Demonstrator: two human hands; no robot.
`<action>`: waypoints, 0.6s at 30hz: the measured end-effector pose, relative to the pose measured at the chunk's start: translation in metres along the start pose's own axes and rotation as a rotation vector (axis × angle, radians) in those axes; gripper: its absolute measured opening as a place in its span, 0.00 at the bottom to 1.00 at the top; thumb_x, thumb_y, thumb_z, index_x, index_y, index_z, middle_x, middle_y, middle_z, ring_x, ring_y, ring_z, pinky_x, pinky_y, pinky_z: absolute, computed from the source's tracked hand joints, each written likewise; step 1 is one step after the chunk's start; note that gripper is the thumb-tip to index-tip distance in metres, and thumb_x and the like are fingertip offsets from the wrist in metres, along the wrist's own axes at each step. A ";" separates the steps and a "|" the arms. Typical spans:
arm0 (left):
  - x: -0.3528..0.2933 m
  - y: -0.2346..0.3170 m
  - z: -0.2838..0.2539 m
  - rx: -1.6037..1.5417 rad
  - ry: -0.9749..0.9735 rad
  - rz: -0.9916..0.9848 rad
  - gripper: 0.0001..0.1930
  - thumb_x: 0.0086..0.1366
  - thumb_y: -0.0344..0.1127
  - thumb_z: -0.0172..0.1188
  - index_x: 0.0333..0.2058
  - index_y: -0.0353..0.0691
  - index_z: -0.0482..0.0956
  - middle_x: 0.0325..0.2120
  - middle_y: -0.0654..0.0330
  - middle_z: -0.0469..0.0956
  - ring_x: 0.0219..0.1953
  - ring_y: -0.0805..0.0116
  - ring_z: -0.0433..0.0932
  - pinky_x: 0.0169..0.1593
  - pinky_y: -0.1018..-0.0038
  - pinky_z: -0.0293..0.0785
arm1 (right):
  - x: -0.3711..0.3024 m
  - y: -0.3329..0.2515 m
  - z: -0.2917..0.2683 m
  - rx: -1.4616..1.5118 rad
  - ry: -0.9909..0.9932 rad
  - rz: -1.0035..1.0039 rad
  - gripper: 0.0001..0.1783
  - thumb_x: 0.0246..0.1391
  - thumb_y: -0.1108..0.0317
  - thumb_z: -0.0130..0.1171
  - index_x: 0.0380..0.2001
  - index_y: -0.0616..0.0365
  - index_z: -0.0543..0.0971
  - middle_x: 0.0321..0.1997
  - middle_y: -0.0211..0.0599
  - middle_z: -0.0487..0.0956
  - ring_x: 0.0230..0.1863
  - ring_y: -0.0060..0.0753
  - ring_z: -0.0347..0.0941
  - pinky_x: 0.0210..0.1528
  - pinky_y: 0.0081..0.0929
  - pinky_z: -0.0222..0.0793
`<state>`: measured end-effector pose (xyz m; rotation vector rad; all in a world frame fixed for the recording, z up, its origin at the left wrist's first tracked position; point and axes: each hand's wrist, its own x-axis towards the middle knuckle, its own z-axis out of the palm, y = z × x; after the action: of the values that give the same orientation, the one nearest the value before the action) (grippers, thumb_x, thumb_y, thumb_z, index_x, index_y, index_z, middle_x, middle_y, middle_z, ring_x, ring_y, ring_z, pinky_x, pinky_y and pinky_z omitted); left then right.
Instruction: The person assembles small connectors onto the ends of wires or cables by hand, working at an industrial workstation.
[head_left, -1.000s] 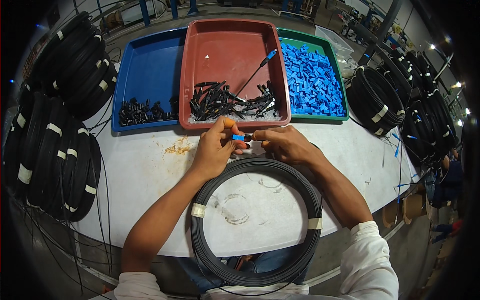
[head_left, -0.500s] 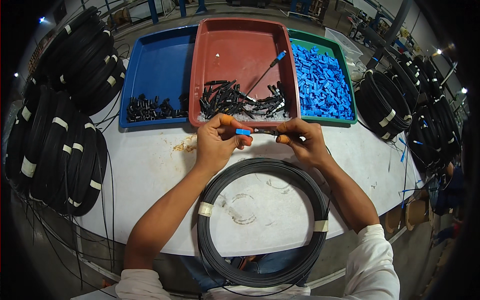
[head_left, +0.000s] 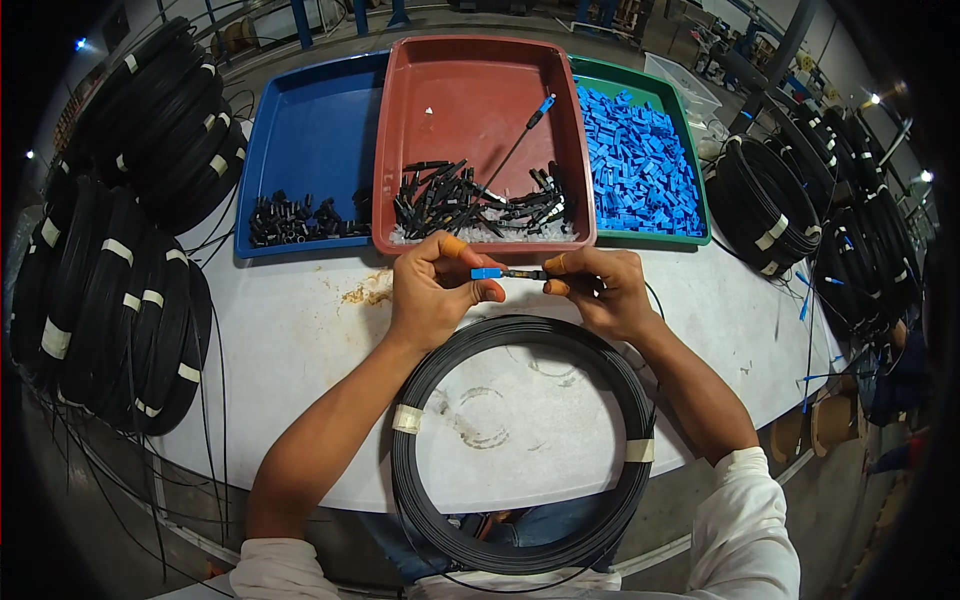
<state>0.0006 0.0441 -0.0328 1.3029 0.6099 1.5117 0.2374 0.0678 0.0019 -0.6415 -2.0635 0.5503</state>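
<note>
Between thumb and fingers, my left hand (head_left: 432,285) pinches a small blue connector housing (head_left: 485,273). My right hand (head_left: 608,288) is closed on a slim black cable connector (head_left: 527,274), whose tip meets the right end of the blue housing in one line. How deep the tip sits inside cannot be made out. Orange covers wrap some fingertips on both hands. A thin black cable runs from the right hand toward a large coil of black cable (head_left: 408,470), bound with pale tape, lying below my hands and over the table's near edge.
Behind my hands stand a blue tray (head_left: 310,110) with black caps, a red tray (head_left: 480,80) with black connector parts and an upright blue-tipped cable, and a green tray (head_left: 708,225) of blue housings. Stacked cable coils (head_left: 110,300) flank the white table (head_left: 300,400) at left, more coils (head_left: 765,200) at right.
The gap between the blue housing and the black connector has closed; they now touch end to end. My right hand has shifted slightly left. The view has moved a little.
</note>
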 end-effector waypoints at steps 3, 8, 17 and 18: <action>-0.001 0.002 0.000 0.001 -0.029 -0.011 0.15 0.56 0.24 0.72 0.36 0.36 0.72 0.35 0.49 0.83 0.37 0.70 0.85 0.36 0.80 0.82 | 0.003 -0.006 -0.002 -0.040 -0.052 -0.006 0.11 0.44 0.84 0.67 0.34 0.66 0.80 0.33 0.45 0.85 0.35 0.38 0.85 0.36 0.27 0.79; -0.001 0.006 0.009 0.193 -0.015 -0.089 0.18 0.51 0.22 0.75 0.38 0.35 0.75 0.34 0.54 0.83 0.38 0.73 0.83 0.43 0.76 0.82 | 0.004 -0.009 -0.004 -0.149 -0.046 -0.101 0.11 0.44 0.82 0.68 0.33 0.63 0.81 0.30 0.42 0.84 0.30 0.41 0.83 0.31 0.30 0.77; 0.004 0.020 0.024 0.419 0.007 0.024 0.33 0.45 0.27 0.80 0.50 0.36 0.73 0.46 0.56 0.80 0.41 0.68 0.83 0.44 0.75 0.81 | 0.004 0.006 0.004 -0.159 0.012 -0.086 0.12 0.47 0.80 0.67 0.37 0.59 0.80 0.29 0.40 0.84 0.29 0.41 0.83 0.30 0.32 0.76; 0.004 0.021 0.024 0.452 0.006 0.076 0.31 0.46 0.28 0.79 0.50 0.34 0.75 0.44 0.55 0.81 0.41 0.68 0.83 0.45 0.73 0.81 | 0.004 0.006 0.003 -0.204 0.007 -0.096 0.12 0.47 0.80 0.67 0.37 0.59 0.81 0.29 0.40 0.84 0.30 0.41 0.83 0.31 0.31 0.76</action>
<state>0.0153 0.0344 -0.0061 1.6768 0.9538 1.4898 0.2344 0.0741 -0.0005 -0.6570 -2.1486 0.2845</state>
